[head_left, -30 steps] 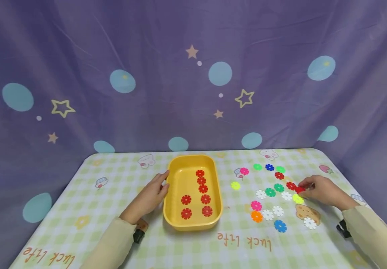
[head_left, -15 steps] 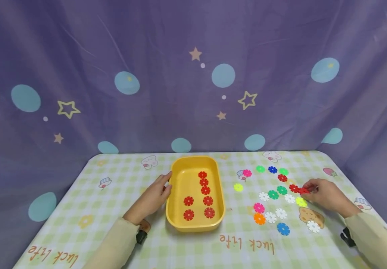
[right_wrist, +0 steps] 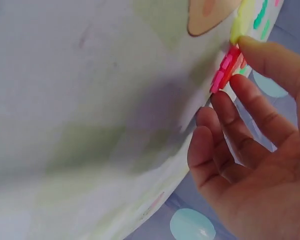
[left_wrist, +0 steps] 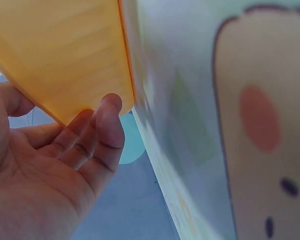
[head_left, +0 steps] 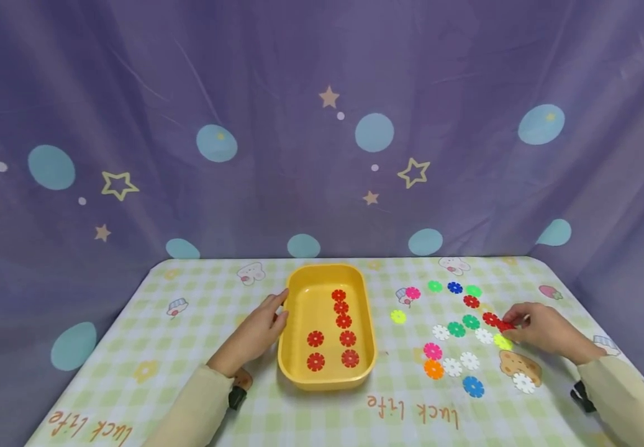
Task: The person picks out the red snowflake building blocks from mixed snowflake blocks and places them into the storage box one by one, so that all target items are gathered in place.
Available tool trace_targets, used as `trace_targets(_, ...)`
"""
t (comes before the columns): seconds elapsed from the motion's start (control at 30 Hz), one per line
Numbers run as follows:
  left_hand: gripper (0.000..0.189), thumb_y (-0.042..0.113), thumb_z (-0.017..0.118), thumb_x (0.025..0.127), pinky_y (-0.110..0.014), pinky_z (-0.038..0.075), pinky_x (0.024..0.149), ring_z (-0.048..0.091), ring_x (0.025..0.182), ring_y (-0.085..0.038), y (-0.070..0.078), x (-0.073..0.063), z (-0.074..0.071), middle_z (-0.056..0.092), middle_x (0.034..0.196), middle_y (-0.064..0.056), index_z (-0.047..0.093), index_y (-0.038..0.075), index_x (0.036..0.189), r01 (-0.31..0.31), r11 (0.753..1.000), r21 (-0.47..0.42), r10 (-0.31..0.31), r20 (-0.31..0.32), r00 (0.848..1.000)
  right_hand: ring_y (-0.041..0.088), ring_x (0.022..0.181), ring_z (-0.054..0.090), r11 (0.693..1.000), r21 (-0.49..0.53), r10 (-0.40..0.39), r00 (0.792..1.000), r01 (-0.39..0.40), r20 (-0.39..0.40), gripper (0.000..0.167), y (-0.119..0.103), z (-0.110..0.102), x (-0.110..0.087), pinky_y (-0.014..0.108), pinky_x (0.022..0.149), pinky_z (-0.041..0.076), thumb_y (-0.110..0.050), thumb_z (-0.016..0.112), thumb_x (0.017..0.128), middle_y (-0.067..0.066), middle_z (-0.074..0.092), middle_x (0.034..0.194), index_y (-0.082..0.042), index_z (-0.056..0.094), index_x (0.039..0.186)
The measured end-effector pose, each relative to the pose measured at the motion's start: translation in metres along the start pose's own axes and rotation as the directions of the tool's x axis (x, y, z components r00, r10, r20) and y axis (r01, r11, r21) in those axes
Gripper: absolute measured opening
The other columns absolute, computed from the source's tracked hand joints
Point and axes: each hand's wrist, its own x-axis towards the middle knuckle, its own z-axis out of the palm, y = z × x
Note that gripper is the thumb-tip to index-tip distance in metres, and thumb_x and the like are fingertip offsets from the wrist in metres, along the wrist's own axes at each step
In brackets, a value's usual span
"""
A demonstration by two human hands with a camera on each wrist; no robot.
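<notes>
My left hand (head_left: 260, 329) holds the left side of a yellow plastic tray (head_left: 327, 383). In the left wrist view its fingers bend against the outer wall (left_wrist: 65, 50), with the thumb near the rim. Red toothed snowflake discs (head_left: 349, 358) lie flat in the tray, mostly along its right half. At the right of the table, my right hand (head_left: 539, 326) pinches a red snowflake disc (right_wrist: 225, 70) between thumb and forefinger, low over the cloth. Its other fingers curve loosely below. Another red disc (head_left: 490, 319) lies right beside it, and a yellow-green disc (head_left: 503, 341) just in front.
Loose snowflake discs in white, green, pink, blue and other colours lie scattered right of the tray, among them an orange disc (head_left: 434, 369) and a blue disc (head_left: 473, 387). A green checked cloth (head_left: 187, 347) covers the table. A purple curtain (head_left: 271, 81) hangs behind.
The whole head view has shifted slightly, so everything appears a little lower and further right. Relative to the tray and discs, both hands have hardly moved.
</notes>
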Motion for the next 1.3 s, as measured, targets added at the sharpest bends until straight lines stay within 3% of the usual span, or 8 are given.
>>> trace_targets(0.4,0.052,0.02,0.048,0.1,-0.027,0.047,0.07,0.05,0.077,-0.008,-0.001,-0.001,0.002,0.051,0.123,-0.006,0.031,0.007,0.148,0.008,1.0,0.011,-0.008,0.002,1.0,0.017,0.062,0.049,0.992,-0.048,0.119,0.993,-0.119,-0.009,0.025,-0.01,0.004,0.008,0.032,0.055,0.04,-0.029,0.078,0.074,-0.001,0.058,0.073,-0.008,0.067,0.082)
trace_targets(0.6,0.052,0.022,0.048,0.1,-0.028,0.047,0.071,0.05,0.077,-0.008,-0.001,0.0,0.004,0.051,0.123,-0.005,0.032,0.008,0.148,0.011,1.0,0.005,-0.011,-0.001,1.0,0.017,0.062,0.05,0.992,-0.062,0.112,0.993,-0.11,0.036,0.024,-0.013,0.002,0.013,0.032,0.056,0.042,-0.023,0.078,0.074,0.0,0.058,0.072,-0.005,0.065,0.084)
trace_targets(0.83,0.052,0.021,0.048,0.1,-0.028,0.047,0.073,0.051,0.078,-0.008,-0.001,-0.001,0.003,0.051,0.123,-0.005,0.032,0.007,0.148,0.01,1.0,0.006,-0.01,-0.003,1.0,0.019,0.068,0.051,0.995,-0.005,0.098,0.988,-0.098,0.118,0.036,-0.008,0.0,0.017,0.032,0.06,0.044,-0.026,0.079,0.075,0.005,0.059,0.081,0.0,0.062,0.094)
trace_targets(1.0,0.052,0.019,0.048,0.1,-0.026,0.046,0.068,0.05,0.075,-0.007,0.0,-0.001,0.001,0.051,0.123,-0.006,0.032,0.006,0.147,-0.001,1.0,0.015,0.001,-0.007,1.0,0.018,0.064,0.048,0.996,0.003,0.093,0.991,-0.094,0.101,0.029,-0.011,0.001,0.018,0.031,0.057,0.041,-0.022,0.078,0.075,0.002,0.055,0.073,-0.002,0.061,0.087)
trace_targets(1.2,0.052,0.019,0.048,0.1,-0.025,0.046,0.066,0.05,0.074,-0.007,0.002,-0.001,0.0,0.052,0.121,-0.006,0.033,0.005,0.147,0.002,1.0,0.007,-0.002,-0.006,1.0,0.018,0.061,0.049,0.991,-0.029,0.132,0.99,-0.131,0.057,0.028,-0.018,-0.001,0.019,0.032,0.055,0.042,-0.022,0.076,0.075,0.003,0.057,0.074,-0.001,0.063,0.087)
trace_targets(1.3,0.052,0.02,0.047,0.1,-0.025,0.046,0.066,0.05,0.074,-0.007,0.002,0.0,-0.001,0.052,0.12,-0.006,0.032,0.005,0.147,0.002,1.0,0.001,-0.002,-0.002,1.0,0.017,0.065,0.051,0.996,-0.042,0.076,0.997,-0.077,-0.016,0.028,-0.034,-0.006,0.021,0.032,0.056,0.043,-0.022,0.076,0.076,0.004,0.06,0.081,-0.002,0.064,0.091)
